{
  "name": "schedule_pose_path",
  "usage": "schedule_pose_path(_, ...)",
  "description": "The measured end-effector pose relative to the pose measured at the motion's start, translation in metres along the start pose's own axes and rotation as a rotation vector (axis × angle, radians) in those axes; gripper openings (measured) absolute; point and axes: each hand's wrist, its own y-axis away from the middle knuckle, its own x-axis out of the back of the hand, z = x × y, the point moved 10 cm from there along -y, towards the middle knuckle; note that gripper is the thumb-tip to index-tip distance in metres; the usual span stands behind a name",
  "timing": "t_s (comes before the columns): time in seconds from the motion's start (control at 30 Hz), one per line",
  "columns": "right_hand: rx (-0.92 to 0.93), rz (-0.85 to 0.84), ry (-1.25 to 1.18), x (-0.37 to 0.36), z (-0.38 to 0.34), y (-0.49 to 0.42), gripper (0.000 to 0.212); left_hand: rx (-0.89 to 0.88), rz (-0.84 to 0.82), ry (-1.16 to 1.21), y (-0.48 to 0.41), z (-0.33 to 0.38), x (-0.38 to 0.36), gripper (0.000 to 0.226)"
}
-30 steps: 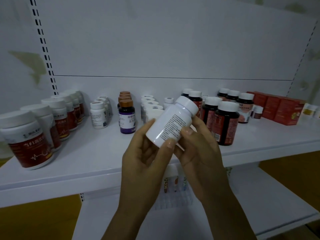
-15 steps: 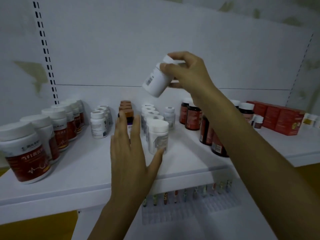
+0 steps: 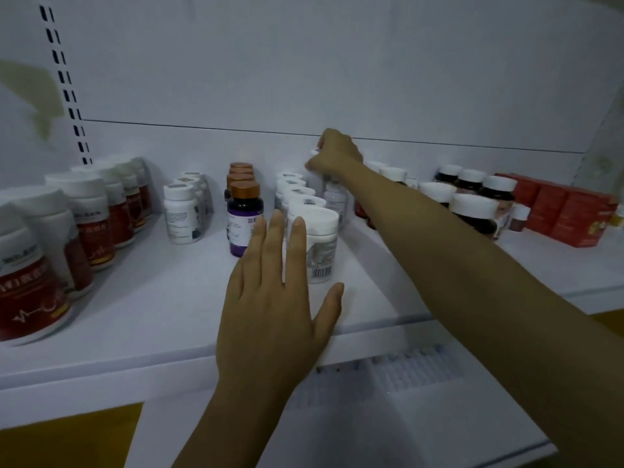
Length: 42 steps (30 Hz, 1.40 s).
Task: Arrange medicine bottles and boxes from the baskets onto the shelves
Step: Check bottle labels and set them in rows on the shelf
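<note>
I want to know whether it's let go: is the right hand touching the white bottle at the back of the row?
Touching. In the head view the right hand grips the white bottle by its top, fingers curled over the cap.

Your white shelf (image 3: 152, 298) carries its stock in rows that run from the front edge to the back wall. At the left end you have big white-capped jars with red labels (image 3: 30, 292). Next come small white bottles (image 3: 179, 214), then dark bottles with copper caps (image 3: 244, 217), then a row of taller white bottles (image 3: 322, 244) near the middle. Toward the right end stand dark bottles with white caps (image 3: 472, 207), and red boxes (image 3: 574, 214) lie by the back right corner.
</note>
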Motion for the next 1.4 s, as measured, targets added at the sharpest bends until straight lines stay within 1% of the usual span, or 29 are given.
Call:
schedule_pose_path(0.13,-0.034,-0.014,0.1,-0.031,0.018,0.0,0.041,-0.008,0.028,0.016,0.0,0.0,0.002,0.078)
schedule_pose_path(0.3,-0.082,0.012,0.109,-0.04,0.032,-0.002,0.034,-0.009,0.02,0.017,-0.001,0.001,0.003,0.077)
schedule_pose_path(0.5,-0.057,0.006,0.126,-0.035,0.037,-0.003,0.047,-0.018,0.006,0.011,0.0,0.001,0.002,0.076)
schedule_pose_path(0.73,0.01,0.01,0.086,-0.039,0.031,-0.003,0.049,-0.021,0.02,0.018,0.002,0.002,0.004,0.073)
schedule_pose_path(0.83,0.028,0.051,0.057,-0.032,0.032,0.006,0.059,-0.009,0.036,0.022,0.002,0.002,0.008,0.072)
schedule_pose_path(0.9,0.046,0.117,0.016,-0.025,0.033,0.016,0.065,-0.009,0.048,0.027,0.002,0.003,0.01,0.071)
schedule_pose_path(1.0,0.059,0.24,-0.135,-0.016,0.039,0.04,0.071,-0.006,0.06,0.031,0.004,0.002,0.011,0.071)
schedule_pose_path(1.07,-0.008,0.245,-0.246,-0.019,0.05,0.051,0.082,0.005,0.056,0.034,0.004,0.001,0.01,0.072)
schedule_pose_path(1.13,-0.153,0.187,-0.376,-0.032,0.068,0.054,0.09,0.014,0.047,0.036,0.003,-0.001,0.009,0.073)
schedule_pose_path(1.17,-0.222,0.158,-0.442,-0.041,0.076,0.055,0.088,0.017,0.042,0.035,0.003,-0.001,0.007,0.074)
schedule_pose_path(1.27,-0.336,0.119,-0.517,-0.061,0.09,0.06,0.068,0.03,0.028,0.033,0.004,-0.004,0.005,0.075)
schedule_pose_path(1.33,-0.342,0.113,-0.52,-0.065,0.092,0.059,0.061,0.028,0.025,0.032,0.003,-0.004,0.005,0.075)
schedule_pose_path(1.4,-0.333,0.119,-0.522,-0.066,0.091,0.058,0.059,0.02,0.033,0.029,0.002,-0.002,0.005,0.074)
